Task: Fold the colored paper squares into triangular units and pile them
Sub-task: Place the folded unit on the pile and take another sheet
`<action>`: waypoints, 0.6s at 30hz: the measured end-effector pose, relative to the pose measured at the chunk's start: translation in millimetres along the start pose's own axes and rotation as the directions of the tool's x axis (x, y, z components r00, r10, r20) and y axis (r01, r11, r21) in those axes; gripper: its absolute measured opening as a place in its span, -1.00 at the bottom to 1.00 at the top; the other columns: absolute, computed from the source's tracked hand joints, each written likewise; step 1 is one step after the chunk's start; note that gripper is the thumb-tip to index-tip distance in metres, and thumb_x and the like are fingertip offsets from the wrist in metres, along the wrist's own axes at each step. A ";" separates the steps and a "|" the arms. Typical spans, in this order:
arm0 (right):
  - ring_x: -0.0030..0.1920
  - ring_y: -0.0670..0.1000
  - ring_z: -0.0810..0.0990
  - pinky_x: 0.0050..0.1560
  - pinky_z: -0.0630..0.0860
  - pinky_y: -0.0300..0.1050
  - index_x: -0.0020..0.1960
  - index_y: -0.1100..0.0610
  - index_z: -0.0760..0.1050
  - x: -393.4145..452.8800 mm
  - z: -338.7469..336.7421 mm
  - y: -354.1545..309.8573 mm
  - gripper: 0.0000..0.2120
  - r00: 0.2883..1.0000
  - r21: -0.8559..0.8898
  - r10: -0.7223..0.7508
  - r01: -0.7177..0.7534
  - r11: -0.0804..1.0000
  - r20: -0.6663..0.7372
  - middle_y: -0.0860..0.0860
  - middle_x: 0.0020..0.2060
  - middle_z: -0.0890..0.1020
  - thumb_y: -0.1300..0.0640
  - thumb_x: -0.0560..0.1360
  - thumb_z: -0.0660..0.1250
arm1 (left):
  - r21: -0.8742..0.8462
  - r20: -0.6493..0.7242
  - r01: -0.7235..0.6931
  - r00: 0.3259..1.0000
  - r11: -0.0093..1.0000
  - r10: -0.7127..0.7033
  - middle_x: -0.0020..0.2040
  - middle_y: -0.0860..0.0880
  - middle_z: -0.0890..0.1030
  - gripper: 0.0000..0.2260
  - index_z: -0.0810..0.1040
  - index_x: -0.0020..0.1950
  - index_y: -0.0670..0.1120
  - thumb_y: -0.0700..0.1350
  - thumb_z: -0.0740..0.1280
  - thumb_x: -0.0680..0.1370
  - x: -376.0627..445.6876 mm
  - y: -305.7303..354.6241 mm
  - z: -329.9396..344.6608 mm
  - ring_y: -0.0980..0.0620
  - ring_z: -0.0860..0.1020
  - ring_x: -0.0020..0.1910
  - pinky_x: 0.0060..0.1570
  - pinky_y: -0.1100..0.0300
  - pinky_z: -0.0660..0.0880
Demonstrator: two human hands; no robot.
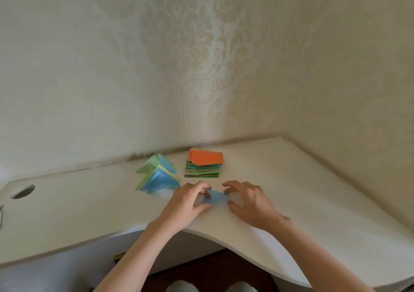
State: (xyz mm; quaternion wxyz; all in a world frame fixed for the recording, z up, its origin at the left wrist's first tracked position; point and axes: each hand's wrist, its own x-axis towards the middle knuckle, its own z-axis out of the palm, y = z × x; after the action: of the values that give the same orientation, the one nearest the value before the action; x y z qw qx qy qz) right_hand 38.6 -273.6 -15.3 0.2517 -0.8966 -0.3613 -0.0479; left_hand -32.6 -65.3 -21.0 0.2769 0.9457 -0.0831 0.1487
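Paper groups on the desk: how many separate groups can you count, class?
3. A stack of unfolded squares with orange on top at the back, a pile of folded units to its left, and one blue piece between the left hand and right hand.

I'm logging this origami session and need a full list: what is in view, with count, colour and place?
blue paper: one, light blue, partly folded, on the desk between the hands
folded units pile: one pile, blue, green and pale yellow, left of the paper stack
paper stack: one, orange sheet on top, green and blue below, near the wall
desk: one, white, with a round hole at far left
wall: beige, patterned wallpaper
left hand: pinches the blue paper's left end
right hand: fingertips at its right end
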 end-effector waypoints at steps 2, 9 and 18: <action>0.12 -0.09 0.51 0.22 0.38 -0.07 0.27 -0.08 0.43 1.4 4.6 -0.4 -0.63 0.999 -0.025 0.013 -0.014 1.000 -0.051 -0.23 0.06 0.61 -0.01 0.47 0.35 | -0.011 -0.038 0.035 0.999 0.999 -0.036 -0.03 0.23 0.54 -0.70 0.47 0.19 0.04 -0.02 0.42 0.49 -2.2 -3.5 -0.6 0.15 0.49 0.07 0.14 0.13 0.41; 0.02 -0.02 0.49 0.02 0.37 -0.10 -0.03 -0.05 0.64 11.1 26.8 -10.2 -0.77 0.981 -0.032 0.134 -0.139 0.990 -0.141 -0.12 -0.06 0.60 -0.14 0.50 0.29 | -0.113 -0.043 0.165 0.984 0.980 -0.171 0.03 0.09 0.57 -0.69 0.45 0.21 0.04 -0.18 0.39 0.51 -1.0 -4.2 4.6 0.16 0.51 0.05 0.04 0.37 0.37; -0.02 -0.06 0.45 -0.03 0.19 -0.12 -0.18 -0.06 0.60 20.4 43.2 -20.1 -0.68 0.928 -0.040 0.305 -0.321 0.946 -0.215 -0.14 -0.10 0.55 -0.30 0.42 0.31 | -0.111 -0.197 0.274 0.936 0.955 -0.291 -0.04 0.06 0.57 -0.72 0.46 0.23 -0.04 -0.14 0.36 0.53 8.0 10.6 24.4 0.01 0.51 0.00 0.05 0.07 0.45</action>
State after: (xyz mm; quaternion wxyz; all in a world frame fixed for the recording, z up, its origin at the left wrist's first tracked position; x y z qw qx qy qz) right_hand 35.9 -227.5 -38.9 0.2585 -0.9417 -0.1836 -0.1130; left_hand -22.0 -88.1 -32.7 0.3410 0.9145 0.0774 0.2035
